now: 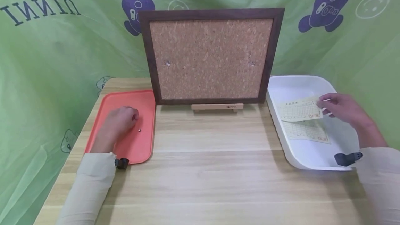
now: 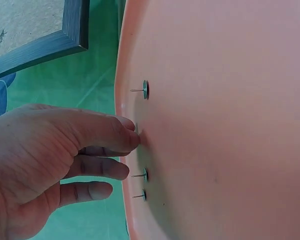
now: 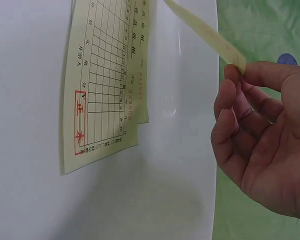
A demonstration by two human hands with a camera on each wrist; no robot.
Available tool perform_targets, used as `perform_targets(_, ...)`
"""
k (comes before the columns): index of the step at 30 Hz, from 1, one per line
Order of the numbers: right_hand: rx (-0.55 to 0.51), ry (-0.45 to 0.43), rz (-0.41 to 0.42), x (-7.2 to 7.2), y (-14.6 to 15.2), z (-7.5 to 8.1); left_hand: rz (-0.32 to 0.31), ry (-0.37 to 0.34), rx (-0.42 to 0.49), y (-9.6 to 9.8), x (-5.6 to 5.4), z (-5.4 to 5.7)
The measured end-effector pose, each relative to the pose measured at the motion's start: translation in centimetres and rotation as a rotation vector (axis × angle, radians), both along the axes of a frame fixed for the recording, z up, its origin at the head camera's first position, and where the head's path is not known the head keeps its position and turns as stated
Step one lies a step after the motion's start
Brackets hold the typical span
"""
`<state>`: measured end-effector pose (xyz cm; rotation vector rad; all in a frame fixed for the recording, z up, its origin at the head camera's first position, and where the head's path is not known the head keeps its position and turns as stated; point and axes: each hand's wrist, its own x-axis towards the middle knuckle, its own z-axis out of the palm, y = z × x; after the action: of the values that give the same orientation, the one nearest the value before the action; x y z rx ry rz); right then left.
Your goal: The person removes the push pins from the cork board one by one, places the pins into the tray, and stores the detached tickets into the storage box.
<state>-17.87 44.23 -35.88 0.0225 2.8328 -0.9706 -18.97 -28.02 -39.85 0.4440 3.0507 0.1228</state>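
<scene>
Over the red tray [image 1: 142, 150], my left hand [image 1: 120, 122] brings thumb and forefinger together low at the surface. In the left wrist view these fingertips pinch a thumbtack [image 2: 136, 128], mostly hidden behind them. Other thumbtacks stand point up nearby: one thumbtack [image 2: 146, 90] to one side, two more past the other fingers. My right hand [image 1: 342, 108] pinches the end of a pale yellow printed receipt slip [image 1: 301, 111], lifted above the white bin's floor. Beneath it, overlapping receipt slips [image 3: 102, 100] with grids and red stamps lie in the white bin [image 1: 337, 148].
A cork board [image 1: 212, 58] in a dark wooden frame stands upright at the table's back, in a small wooden stand [image 1: 217, 107]. Two small shiny spots mark the cork. Behind hangs a green printed curtain [image 1: 78, 51]. Light wood tabletop [image 1: 203, 169] lies between tray and bin.
</scene>
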Motion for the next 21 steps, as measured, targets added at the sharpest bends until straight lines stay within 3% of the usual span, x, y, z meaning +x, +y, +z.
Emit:
perform_targets(7,0.052,-0.039,0.062,-0.4,-0.1,-0.6,0.01,0.001,-0.02,0.1,0.0,-0.1)
perform_targets(21,0.054,-0.108,0.072,-0.7,0.3,-1.3,0.056,-0.034,0.039,0.2,0.2,0.2)
